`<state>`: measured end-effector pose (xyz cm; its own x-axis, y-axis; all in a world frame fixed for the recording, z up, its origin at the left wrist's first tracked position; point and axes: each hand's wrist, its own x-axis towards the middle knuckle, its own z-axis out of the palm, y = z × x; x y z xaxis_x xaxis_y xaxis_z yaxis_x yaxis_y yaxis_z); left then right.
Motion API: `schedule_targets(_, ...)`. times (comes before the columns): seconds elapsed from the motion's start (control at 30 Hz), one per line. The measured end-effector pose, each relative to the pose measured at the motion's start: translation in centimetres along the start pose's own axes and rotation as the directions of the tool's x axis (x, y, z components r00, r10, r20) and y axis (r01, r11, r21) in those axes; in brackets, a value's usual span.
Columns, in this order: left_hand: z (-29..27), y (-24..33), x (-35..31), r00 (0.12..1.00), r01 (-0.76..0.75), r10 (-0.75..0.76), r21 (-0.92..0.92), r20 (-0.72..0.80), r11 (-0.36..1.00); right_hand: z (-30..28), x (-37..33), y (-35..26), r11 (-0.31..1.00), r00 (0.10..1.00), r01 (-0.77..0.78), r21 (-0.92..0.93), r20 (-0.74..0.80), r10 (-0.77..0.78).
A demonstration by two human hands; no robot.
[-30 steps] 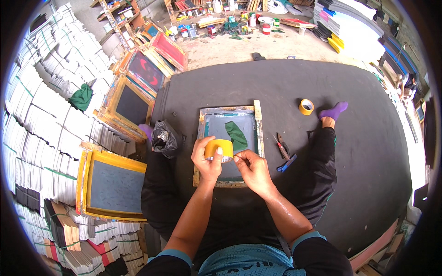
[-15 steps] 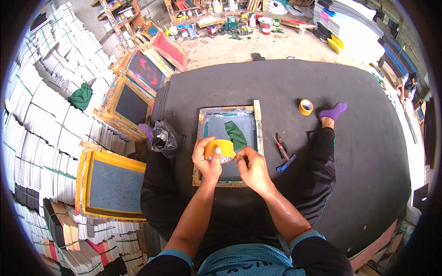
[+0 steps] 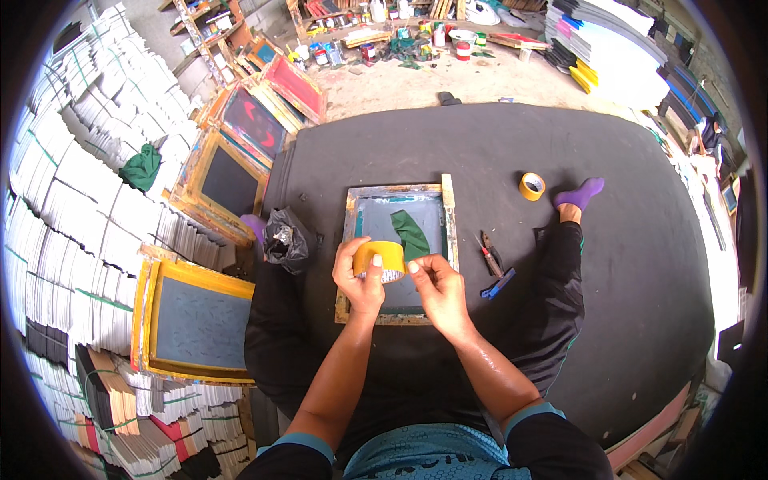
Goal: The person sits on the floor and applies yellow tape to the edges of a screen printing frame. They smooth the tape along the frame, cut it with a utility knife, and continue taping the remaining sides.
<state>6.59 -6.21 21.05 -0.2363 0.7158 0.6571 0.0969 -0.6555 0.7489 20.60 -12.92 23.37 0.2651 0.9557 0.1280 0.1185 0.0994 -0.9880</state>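
Note:
My left hand (image 3: 362, 282) grips a roll of yellow tape (image 3: 386, 254), thumb at its inner side and fingers round the outside. Close by the roll's right edge is my right hand (image 3: 439, 294), its thumb and curled fingers pinched together; anything between them is too small to make out. Beneath both hands a wooden-framed printing screen (image 3: 450, 220) lies on the black mat. A folded dark green cloth (image 3: 409, 234) rests on the screen's mesh, just beyond the tape. The hands cover part of the screen's near half.
On the black mat (image 3: 640, 264), right of the screen, lie pliers (image 3: 491, 254), a blue-handled tool (image 3: 498, 284) and another tape roll (image 3: 531, 186). A black plastic bag (image 3: 286, 240) sits left. More framed screens (image 3: 200, 320) lean beside stacked white sheets (image 3: 96, 240). My legs flank the screen.
My right hand has shifted slightly, its thumb now more upright beside the roll. My left hand and the tape roll have barely moved.

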Motion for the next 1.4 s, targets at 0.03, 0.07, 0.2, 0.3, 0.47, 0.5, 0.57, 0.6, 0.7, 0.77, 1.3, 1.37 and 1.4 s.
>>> schedule_targets(0.03,0.1,-0.1,0.0,1.0,-0.012,0.012,-0.014,0.001,1.0,0.3,-0.1,-0.3,1.0,1.0,0.018,-0.023,0.0,-0.018)
schedule_targets(0.07,0.1,-0.2,0.0,1.0,-0.025,0.025,-0.025,0.0,0.999,0.6,-0.1,-0.5,0.999,1.0,0.008,-0.04,-0.01,-0.009)
schedule_targets(0.2,-0.1,-0.2,-0.1,1.0,-0.014,0.014,-0.053,0.003,0.998,1.3,-0.3,-0.8,0.994,0.998,0.04,-0.103,-0.045,-0.045)
schedule_targets(0.3,0.0,-0.3,-0.5,0.998,0.056,-0.057,-0.044,-0.024,0.997,1.7,-0.2,-0.6,0.985,0.992,0.1,-0.137,-0.067,-0.11)
schedule_targets(0.47,0.4,-0.5,-0.7,0.985,0.104,-0.115,-0.086,-0.13,0.991,2.1,-0.1,0.7,0.996,0.992,0.069,-0.054,-0.102,-0.074)
schedule_targets(0.5,0.4,-0.5,-0.7,0.983,0.102,-0.116,-0.099,-0.144,0.99,2.1,-0.2,1.0,0.998,0.993,0.051,-0.045,-0.102,-0.055)
schedule_targets(0.57,0.4,-0.8,-1.0,0.979,0.121,-0.136,-0.105,-0.149,0.987,1.7,-0.4,1.5,1.0,0.995,0.014,-0.024,-0.1,-0.017)
schedule_targets(0.6,0.3,-1.0,-1.1,0.978,0.13,-0.146,-0.107,-0.151,0.986,1.7,-0.4,2.2,0.999,0.995,-0.017,0.027,-0.101,0.019)
schedule_targets(0.7,-0.4,-2.0,-0.6,0.881,0.291,-0.441,-0.539,-0.171,0.791,1.6,-0.7,3.8,0.982,0.985,-0.148,0.118,-0.067,0.157)
schedule_targets(0.77,-0.1,-1.9,-0.7,0.862,0.32,-0.486,-0.59,-0.143,0.741,1.7,-1.0,3.8,0.949,0.978,-0.172,0.263,-0.069,0.196)
schedule_targets(1.3,-0.4,-1.1,-5.1,0.953,-0.134,0.023,0.351,0.302,0.927,0.7,1.5,3.4,0.935,0.996,0.022,-0.353,-0.076,-0.052)
schedule_targets(1.37,0.5,-1.3,-5.8,0.95,-0.152,-0.001,0.468,0.312,0.871,1.2,1.3,3.6,0.92,0.996,0.009,-0.392,-0.078,-0.043)
schedule_targets(1.4,0.7,-1.8,-6.1,0.953,-0.144,-0.022,0.517,0.301,0.844,1.5,1.2,3.9,0.906,0.994,0.036,-0.422,-0.077,-0.075)
